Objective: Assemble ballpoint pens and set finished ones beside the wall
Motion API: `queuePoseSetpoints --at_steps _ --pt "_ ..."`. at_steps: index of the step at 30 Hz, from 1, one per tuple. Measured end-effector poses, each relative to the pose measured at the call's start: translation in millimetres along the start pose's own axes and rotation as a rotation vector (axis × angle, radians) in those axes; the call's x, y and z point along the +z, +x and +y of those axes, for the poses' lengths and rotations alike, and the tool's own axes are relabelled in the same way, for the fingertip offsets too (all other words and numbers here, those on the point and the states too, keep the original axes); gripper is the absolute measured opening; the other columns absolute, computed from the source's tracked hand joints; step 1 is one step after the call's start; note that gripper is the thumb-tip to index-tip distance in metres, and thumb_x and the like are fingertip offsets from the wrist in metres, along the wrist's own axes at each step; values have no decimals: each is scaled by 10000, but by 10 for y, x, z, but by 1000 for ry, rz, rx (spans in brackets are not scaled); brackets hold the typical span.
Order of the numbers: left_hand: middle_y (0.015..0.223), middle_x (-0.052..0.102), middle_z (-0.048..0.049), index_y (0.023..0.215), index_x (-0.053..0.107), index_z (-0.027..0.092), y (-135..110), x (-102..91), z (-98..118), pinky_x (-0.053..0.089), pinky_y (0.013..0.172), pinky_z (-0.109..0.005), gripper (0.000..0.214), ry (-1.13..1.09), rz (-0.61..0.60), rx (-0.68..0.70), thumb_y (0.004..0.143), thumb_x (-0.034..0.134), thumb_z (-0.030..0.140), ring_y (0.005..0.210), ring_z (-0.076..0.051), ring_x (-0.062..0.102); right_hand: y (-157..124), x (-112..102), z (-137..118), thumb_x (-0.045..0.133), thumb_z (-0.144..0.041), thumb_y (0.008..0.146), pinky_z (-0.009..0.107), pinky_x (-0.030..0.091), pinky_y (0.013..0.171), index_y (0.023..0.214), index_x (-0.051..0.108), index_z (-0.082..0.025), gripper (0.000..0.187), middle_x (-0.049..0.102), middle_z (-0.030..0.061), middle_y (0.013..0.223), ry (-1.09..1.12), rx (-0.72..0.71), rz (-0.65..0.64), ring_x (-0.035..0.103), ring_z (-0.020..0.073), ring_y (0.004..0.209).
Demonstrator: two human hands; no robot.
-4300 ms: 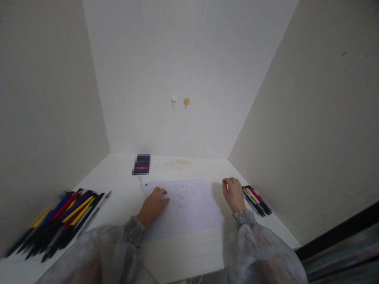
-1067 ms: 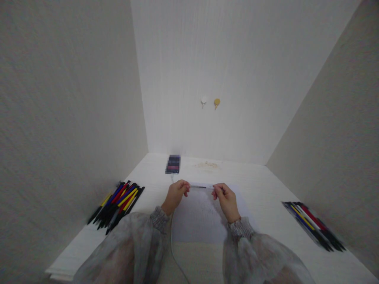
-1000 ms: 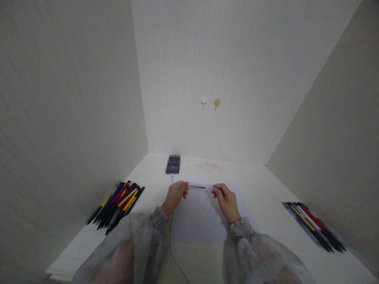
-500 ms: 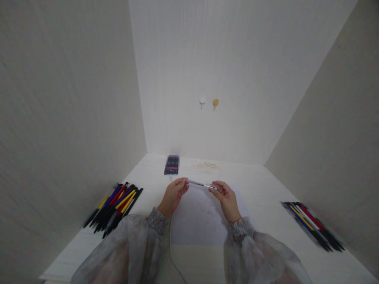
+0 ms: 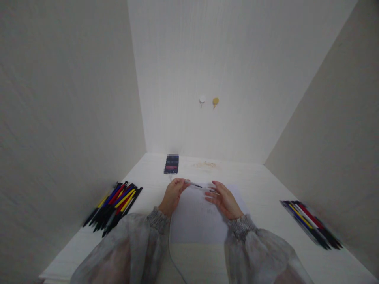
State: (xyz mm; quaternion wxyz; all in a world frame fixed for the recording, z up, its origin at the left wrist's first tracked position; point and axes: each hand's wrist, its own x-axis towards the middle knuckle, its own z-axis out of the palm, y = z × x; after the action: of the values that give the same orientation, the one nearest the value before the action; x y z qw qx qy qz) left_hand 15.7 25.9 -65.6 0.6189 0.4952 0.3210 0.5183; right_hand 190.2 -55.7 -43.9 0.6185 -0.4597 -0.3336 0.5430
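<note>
My left hand (image 5: 174, 195) is closed in a pinch on the near end of a slim pen (image 5: 194, 184). Its dark end points right, over a white sheet of paper (image 5: 198, 225). Just beyond that end is my right hand (image 5: 222, 199), thumb raised and fingers partly spread and blurred. Among its fingertips shows a small, thin, dark-and-clear piece (image 5: 212, 191), apart from the pen and too blurred to name.
Pens in black, red, blue and yellow lie heaped (image 5: 115, 207) at the left. A smaller row of pens (image 5: 310, 225) lies at the right. A phone (image 5: 171, 164) rests at the back; a cable (image 5: 171, 256) runs along the front. Two hooks (image 5: 215, 101) are on the wall.
Half a second ago both hands held the ends of one long pen shape. Now a gap shows between the pen and my right hand, whose fingers have loosened and spread.
</note>
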Motion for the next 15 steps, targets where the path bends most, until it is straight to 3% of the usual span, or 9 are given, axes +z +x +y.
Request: queuePoseSetpoints --at_steps 3,6,8,12,15 --pt "839 633 -46 734 518 153 0 1 -1 438 785 -312 265 2 -7 -4 699 531 414 804 -143 586 18 -22 30 552 -382 706 281 470 494 757 554 -153 234 614 37 616 -47 123 -17 565 124 481" --pt "809 633 -41 711 520 152 -5 5 17 435 790 -317 244 -49 6 -19 683 553 393 791 -143 587 41 -32 48 680 -207 571 243 476 572 648 563 -148 152 616 19 643 -48 3 25 581 119 577" --pt "794 633 -39 701 518 152 -10 9 27 433 793 -320 231 -79 17 -33 675 563 377 782 -143 589 49 -39 43 681 -206 567 256 483 621 686 576 -163 164 627 22 718 18 -40 32 595 134 662" --pt "768 627 -31 700 523 146 -17 15 32 429 802 -322 217 -104 11 -31 678 561 359 773 -139 589 48 -65 47 564 -358 698 289 488 517 762 576 -142 226 630 65 697 53 202 -53 597 142 549" --pt "731 620 -21 685 522 143 -10 1 28 426 808 -320 201 -150 27 -40 667 578 335 751 -135 591 51 -82 64 581 -281 690 206 433 400 675 566 -120 163 606 44 586 -40 263 -33 524 85 410"
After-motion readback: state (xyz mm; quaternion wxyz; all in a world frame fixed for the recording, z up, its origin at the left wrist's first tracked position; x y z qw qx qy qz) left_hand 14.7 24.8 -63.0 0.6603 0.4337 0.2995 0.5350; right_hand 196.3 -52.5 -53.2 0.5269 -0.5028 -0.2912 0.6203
